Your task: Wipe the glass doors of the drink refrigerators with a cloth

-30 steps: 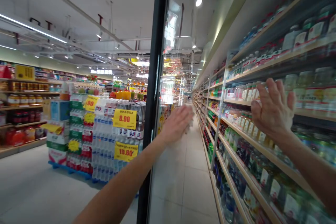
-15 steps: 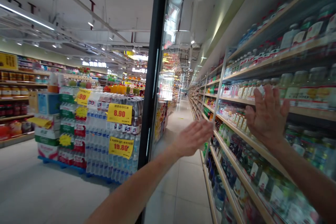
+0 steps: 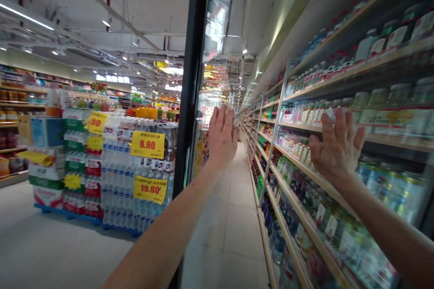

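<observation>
My left hand (image 3: pixel 222 137) is raised upright, fingers together and stretched flat against the pane of a tall glass door (image 3: pixel 220 31) with a black frame (image 3: pixel 190 76). A small pale thing shows at its fingertips; I cannot make it out. My right hand (image 3: pixel 337 149) is up with fingers spread, palm towards the drink shelves (image 3: pixel 369 68) on the right. It holds nothing. Bottles (image 3: pixel 386 40) fill those shelves behind a glassy sheen; whether the palm touches glass I cannot tell.
A long tiled aisle (image 3: pixel 233 235) runs ahead beside the shelves. Left of the door frame stands a pallet stack of bottled water (image 3: pixel 115 180) with yellow price signs (image 3: pixel 147 144). More store shelving (image 3: pixel 13 113) lines the far left wall.
My left hand has swept right and then back up, from fingers pointing sideways low on the pane to upright and higher. My right hand has stayed raised and drifted slightly left.
</observation>
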`<action>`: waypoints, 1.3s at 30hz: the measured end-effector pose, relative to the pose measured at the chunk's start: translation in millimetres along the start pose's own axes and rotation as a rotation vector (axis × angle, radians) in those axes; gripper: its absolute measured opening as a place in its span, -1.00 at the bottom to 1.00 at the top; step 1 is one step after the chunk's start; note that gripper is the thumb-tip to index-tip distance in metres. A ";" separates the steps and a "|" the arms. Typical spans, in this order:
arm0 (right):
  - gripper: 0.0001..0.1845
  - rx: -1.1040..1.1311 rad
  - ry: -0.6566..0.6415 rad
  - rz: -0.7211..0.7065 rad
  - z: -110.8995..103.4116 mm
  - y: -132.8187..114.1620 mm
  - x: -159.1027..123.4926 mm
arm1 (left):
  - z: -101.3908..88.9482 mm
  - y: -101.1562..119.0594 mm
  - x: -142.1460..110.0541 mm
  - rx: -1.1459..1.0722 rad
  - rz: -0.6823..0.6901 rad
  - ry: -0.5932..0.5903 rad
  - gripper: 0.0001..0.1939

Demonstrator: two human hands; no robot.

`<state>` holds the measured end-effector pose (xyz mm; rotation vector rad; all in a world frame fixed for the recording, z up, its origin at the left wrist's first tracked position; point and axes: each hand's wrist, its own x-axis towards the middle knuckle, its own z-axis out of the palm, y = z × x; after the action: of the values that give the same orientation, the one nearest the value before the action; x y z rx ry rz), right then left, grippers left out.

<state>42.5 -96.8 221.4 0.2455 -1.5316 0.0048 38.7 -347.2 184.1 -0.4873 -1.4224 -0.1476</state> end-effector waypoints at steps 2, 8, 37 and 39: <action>-0.36 -0.004 -0.003 0.000 0.6 0.9 -0.4 | 1.6 5.9 0.9 -0.031 0.143 -0.053 -0.44; -0.35 -0.004 0.024 -0.022 2.3 2.8 -1.1 | -0.3 -2.4 18.1 0.010 0.134 -0.097 -0.49; -0.39 -0.021 0.035 -0.052 1.2 3.9 -1.9 | -8.7 -12.6 10.5 0.079 0.053 -0.021 -0.52; -0.39 -0.025 0.041 -0.051 1.0 4.4 -2.0 | -10.1 -13.1 8.4 0.050 0.041 0.019 -0.50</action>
<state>40.7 -92.4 220.1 0.2628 -1.4835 -0.0489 44.2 -361.4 194.6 -0.4720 -1.3936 -0.0836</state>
